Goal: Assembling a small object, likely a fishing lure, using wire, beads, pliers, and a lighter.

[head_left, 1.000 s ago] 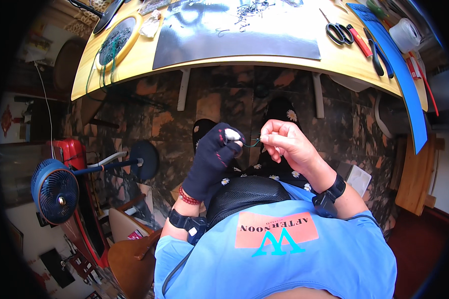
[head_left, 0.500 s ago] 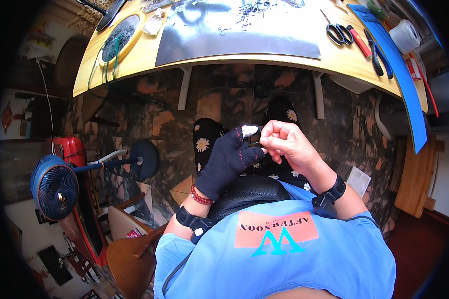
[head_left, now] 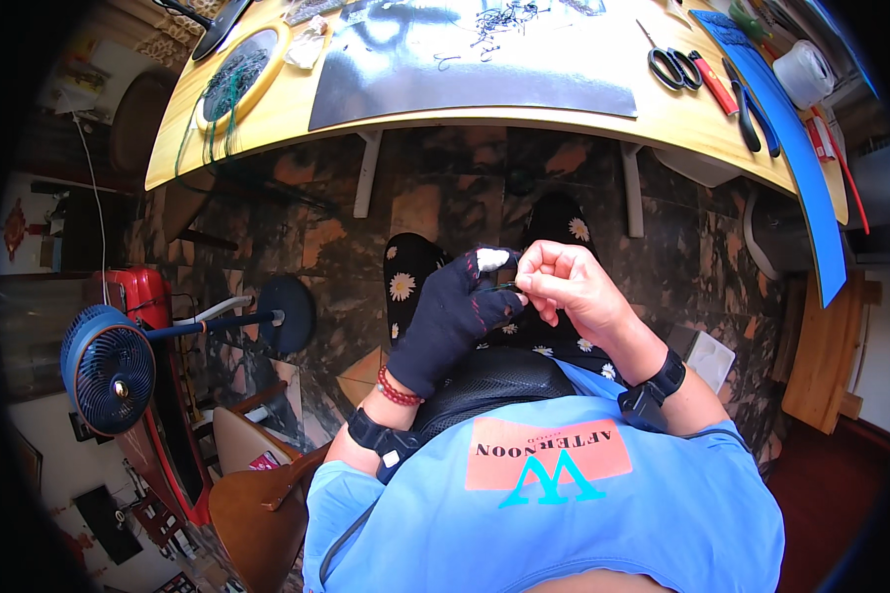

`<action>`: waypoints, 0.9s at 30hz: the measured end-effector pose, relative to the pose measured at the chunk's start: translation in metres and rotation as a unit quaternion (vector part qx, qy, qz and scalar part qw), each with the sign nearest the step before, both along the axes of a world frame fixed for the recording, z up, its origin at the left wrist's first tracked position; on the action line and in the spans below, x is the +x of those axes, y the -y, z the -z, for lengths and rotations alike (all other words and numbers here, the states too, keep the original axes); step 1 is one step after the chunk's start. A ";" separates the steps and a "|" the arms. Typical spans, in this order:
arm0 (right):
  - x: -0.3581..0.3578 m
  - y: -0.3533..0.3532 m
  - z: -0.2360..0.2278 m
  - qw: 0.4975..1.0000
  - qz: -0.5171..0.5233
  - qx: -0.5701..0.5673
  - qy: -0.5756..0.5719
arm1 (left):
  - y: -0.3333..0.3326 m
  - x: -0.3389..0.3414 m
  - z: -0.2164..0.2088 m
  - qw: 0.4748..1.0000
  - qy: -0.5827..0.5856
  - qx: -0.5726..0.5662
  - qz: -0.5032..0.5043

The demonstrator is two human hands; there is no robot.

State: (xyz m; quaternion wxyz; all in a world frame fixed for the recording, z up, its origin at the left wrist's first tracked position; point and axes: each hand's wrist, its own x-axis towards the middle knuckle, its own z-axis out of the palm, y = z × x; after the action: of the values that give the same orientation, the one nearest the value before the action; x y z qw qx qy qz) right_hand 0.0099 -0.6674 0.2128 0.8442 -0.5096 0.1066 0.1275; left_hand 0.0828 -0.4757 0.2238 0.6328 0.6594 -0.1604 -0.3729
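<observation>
Above my lap, my left hand wears a black knitted glove with a white patch at one fingertip. Its fingers are closed in a pinch. My bare right hand meets it, thumb and forefinger pressed together. A thin dark green line shows between the two hands; its ends and anything tiny attached to it are hidden by my fingers. On the table ahead, a round yellow-rimmed tray holds tangled dark green lines, some hanging over the table's edge. Several small black hook-shaped pieces lie on a dark shiny sheet.
Scissors, a red lighter-like object and dark-handled pliers lie on the table's right side. A blue strip hangs over that edge. A crumpled white tissue sits near the tray. A blue fan stands at left.
Both hands stay together in nearly the same place, with only slight finger movement. The green line between them shows a little more clearly now.
</observation>
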 end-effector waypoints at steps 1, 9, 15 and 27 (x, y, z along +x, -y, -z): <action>0.000 0.000 0.000 1.000 0.003 -0.004 -0.005 | 0.000 -0.002 -0.001 0.995 0.100 0.014 -0.018; 0.002 0.002 0.005 0.999 0.005 -0.006 -0.032 | -0.004 0.001 -0.003 0.976 0.208 0.045 -0.045; 0.003 0.000 0.010 0.999 0.005 0.004 -0.047 | -0.007 0.004 0.008 0.956 0.289 0.038 -0.035; 0.002 -0.001 0.013 0.997 -0.004 0.032 -0.065 | -0.004 0.002 0.005 0.908 0.415 0.051 -0.028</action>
State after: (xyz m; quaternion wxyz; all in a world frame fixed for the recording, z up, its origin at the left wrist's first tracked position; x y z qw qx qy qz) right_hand 0.0117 -0.6664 0.2000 0.8509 -0.4732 0.1549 0.1675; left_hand 0.0853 -0.4712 0.2189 0.4850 0.7901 -0.3709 -0.0547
